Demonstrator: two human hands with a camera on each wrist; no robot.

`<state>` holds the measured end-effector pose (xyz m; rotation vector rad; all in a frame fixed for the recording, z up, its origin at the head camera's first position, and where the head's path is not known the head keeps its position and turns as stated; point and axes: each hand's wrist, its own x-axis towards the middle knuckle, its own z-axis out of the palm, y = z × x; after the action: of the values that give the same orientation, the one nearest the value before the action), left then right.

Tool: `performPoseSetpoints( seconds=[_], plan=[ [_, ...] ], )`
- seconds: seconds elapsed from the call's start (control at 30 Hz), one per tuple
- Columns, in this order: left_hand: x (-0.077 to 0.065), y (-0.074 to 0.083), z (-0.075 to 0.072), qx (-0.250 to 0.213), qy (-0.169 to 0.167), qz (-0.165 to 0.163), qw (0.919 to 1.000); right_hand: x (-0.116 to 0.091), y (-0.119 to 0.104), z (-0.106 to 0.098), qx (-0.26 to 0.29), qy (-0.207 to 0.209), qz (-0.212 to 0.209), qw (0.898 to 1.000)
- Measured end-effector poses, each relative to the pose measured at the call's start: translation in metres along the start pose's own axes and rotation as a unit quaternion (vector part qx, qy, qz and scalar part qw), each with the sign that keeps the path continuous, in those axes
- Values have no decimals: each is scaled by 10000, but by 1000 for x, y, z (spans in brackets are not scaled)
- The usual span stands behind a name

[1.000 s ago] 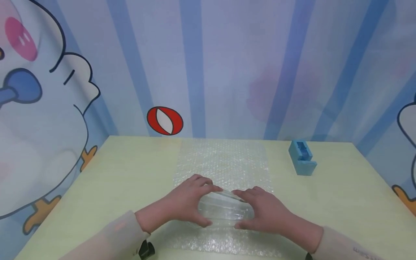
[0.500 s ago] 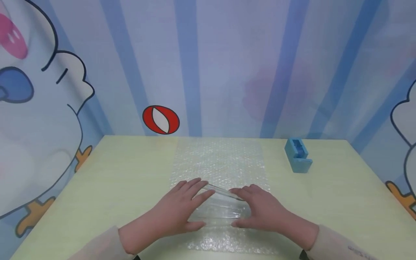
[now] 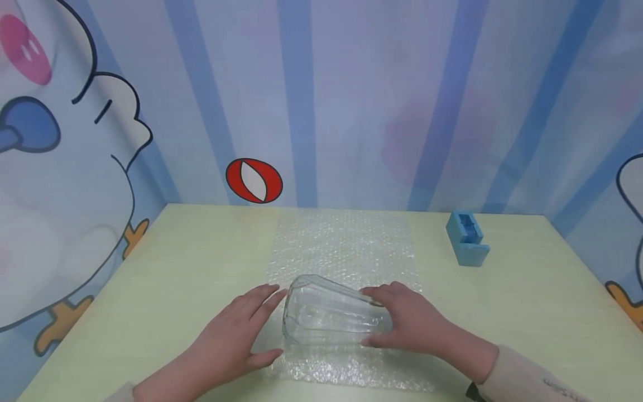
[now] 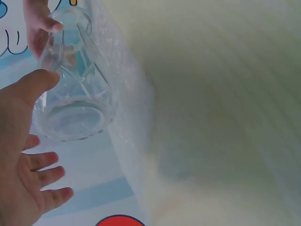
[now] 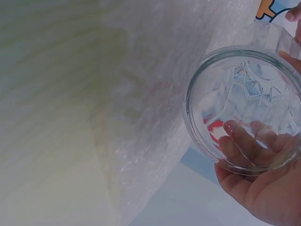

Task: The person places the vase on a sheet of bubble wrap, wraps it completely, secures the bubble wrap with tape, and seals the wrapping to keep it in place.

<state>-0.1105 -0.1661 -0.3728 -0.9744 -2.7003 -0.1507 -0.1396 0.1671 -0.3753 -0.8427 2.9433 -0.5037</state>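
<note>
A clear glass vase [image 3: 326, 315] with faceted sides lies on its side over the bubble wrap, wide base to the left and mouth to the right. My right hand [image 3: 419, 324] grips it near the mouth, thumb at the near side and fingers on the far side. In the right wrist view, the round rim [image 5: 189, 108] faces the camera and fingers show through the glass. Spread beside the base is my left hand [image 3: 228, 335], fingers extended, with a fingertip close to its edge. The left wrist view shows that hand's thumb [image 4: 42, 82] overlapping the vase.
A bubble wrap sheet [image 3: 346, 240] runs front to back along the middle of the pale yellow table [image 3: 216, 251]. At the back right stands a blue tape dispenser [image 3: 467, 240]. A printed backdrop [image 3: 351, 100] with blue stripes rises behind the table.
My left hand has drawn back to the left, from around the vase's middle to beside its base, uncovering more of the glass. My right hand keeps its grip near the mouth.
</note>
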Motion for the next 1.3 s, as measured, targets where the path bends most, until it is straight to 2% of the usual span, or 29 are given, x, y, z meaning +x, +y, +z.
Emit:
performPoseSetpoints(
  seconds=[0.13,0.23,0.43,0.53,0.83,1.1,1.3],
  plan=[
    [-2,-4,0,-449,-840,-788,9923,0,0,0,-41,21,12,10000],
    [-1,-6,2,-628,-1153,-1002,9863,0,0,0,-50,39,16,10000],
    [-4,-9,10,-449,-1023,-635,9917,-1,0,0,50,55,56,10000],
    [-4,-10,15,-493,-1152,-521,9907,-1,-1,0,66,80,13,9999],
    [0,-11,26,-569,-1670,-503,9830,0,-2,-2,119,14,52,9999],
    [-2,-12,34,-555,-1873,-474,9796,-1,-1,-1,155,36,-12,9999],
    [-2,-12,36,-380,-1878,-309,9810,0,0,-1,156,21,41,9999]
  ],
)
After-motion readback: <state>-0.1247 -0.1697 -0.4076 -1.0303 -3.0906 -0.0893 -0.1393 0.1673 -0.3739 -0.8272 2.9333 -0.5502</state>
